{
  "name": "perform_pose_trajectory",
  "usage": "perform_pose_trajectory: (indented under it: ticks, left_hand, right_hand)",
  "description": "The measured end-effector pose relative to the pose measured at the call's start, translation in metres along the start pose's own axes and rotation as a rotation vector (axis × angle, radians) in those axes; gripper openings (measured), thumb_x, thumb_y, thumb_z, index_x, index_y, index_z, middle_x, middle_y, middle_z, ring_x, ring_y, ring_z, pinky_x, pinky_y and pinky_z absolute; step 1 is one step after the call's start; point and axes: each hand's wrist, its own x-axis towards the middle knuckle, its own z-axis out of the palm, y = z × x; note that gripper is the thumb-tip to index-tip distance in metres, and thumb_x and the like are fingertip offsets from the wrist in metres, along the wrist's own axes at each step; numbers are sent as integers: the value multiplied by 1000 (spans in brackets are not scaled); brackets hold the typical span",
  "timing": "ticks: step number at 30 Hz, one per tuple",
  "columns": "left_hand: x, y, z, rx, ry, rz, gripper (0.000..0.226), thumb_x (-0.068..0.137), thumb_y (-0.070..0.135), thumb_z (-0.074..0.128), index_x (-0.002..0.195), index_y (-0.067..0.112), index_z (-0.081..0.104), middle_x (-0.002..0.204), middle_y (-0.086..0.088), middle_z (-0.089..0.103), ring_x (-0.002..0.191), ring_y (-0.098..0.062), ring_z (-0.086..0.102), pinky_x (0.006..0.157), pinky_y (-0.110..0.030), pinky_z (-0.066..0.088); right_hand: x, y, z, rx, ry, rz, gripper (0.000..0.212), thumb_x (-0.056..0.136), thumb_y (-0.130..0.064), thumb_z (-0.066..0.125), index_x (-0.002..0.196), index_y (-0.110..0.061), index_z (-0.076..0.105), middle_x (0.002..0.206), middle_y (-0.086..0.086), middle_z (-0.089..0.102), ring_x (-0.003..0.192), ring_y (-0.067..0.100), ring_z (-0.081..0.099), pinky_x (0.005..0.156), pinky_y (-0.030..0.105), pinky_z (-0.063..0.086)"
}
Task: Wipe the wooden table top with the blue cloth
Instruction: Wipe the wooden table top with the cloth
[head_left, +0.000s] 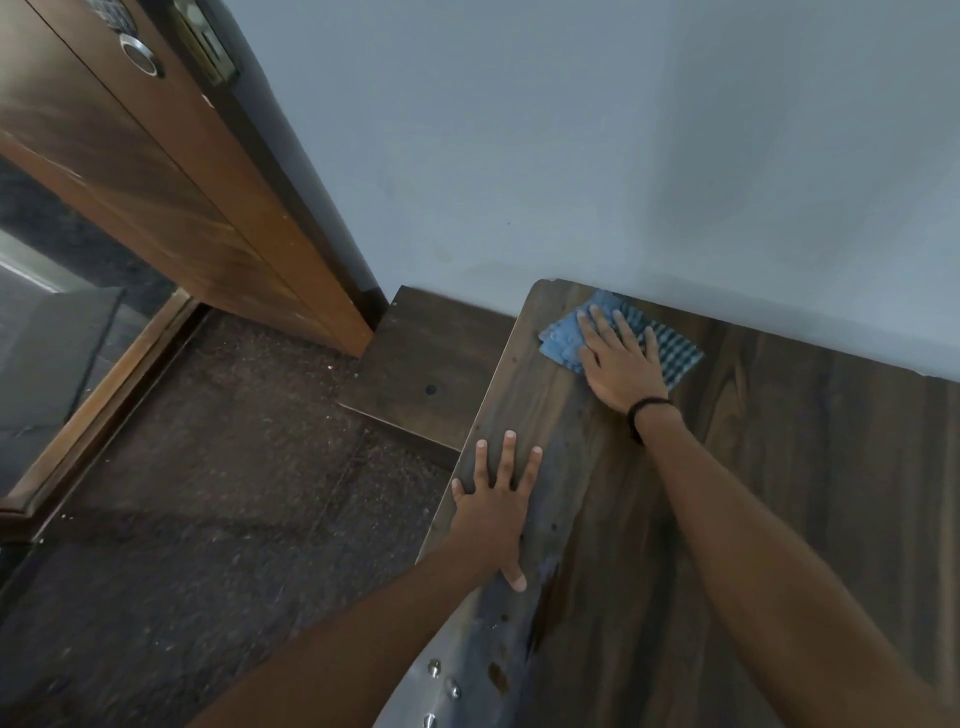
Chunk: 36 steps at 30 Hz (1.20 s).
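Observation:
The dark wooden table top (779, 467) fills the right side of the view, its far edge against the wall. A folded blue cloth (563, 340) lies at the table's far left corner. My right hand (621, 364) presses flat on the cloth, fingers spread and pointing toward the wall, a black band on its wrist. My left hand (498, 499) rests flat on the table's left edge, fingers apart, holding nothing. Wet streaks and droplets shine along the near left edge of the table.
A pale blue wall (571, 156) runs behind the table. A lower dark wooden surface (426, 374) with a small hole sits left of the table. A wooden door (171, 182) stands at the left, above dark speckled floor (208, 493).

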Motion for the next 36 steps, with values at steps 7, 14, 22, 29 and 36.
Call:
perform_pose_trajectory:
  ticks: [7, 14, 22, 29, 36]
  left_hand:
    - [1, 4, 4, 3, 43, -31, 168, 52, 39, 98, 150, 26, -37, 149, -7, -54, 141, -45, -38, 113, -75, 12]
    - [1, 2, 2, 5, 37, -13, 165, 54, 39, 97, 150, 26, -38, 150, -7, -53, 140, -46, -39, 112, -77, 12]
    - [-1, 2, 5, 16, 88, -25, 169, 49, 42, 98, 151, 27, -36, 152, -7, -50, 143, -45, -34, 112, -75, 15]
    - [-1, 1, 0, 12, 88, -10, 169, 49, 42, 98, 151, 26, -35, 153, -8, -49, 143, -46, -34, 113, -74, 16]
    - [-14, -22, 6, 52, 112, 93, 161, 54, 51, 94, 157, 19, -25, 160, -7, -38, 148, -39, -28, 120, -64, 18]
  right_hand:
    - [-137, -4, 40, 30, 72, 146, 56, 105, -49, 21, 159, -38, 8, 165, -19, 0, 153, 10, -4, 121, 53, -2]
    - [-2, 4, -5, 114, 86, 219, 56, 106, -42, 22, 160, -33, 10, 167, -13, 3, 154, 16, -1, 121, 57, -5]
    - [-116, -12, 35, 32, 130, 124, 57, 104, -44, 20, 160, -34, 14, 166, -14, 8, 154, 15, 6, 120, 56, 3]
    - [-103, 17, 22, 16, 109, 134, 53, 106, -47, 22, 158, -39, 16, 166, -18, 8, 154, 12, 3, 121, 56, 2]
    - [-112, -4, 36, 149, 214, 76, 49, 105, -47, 27, 147, -33, 47, 159, -16, 34, 151, 14, 21, 120, 58, 5]
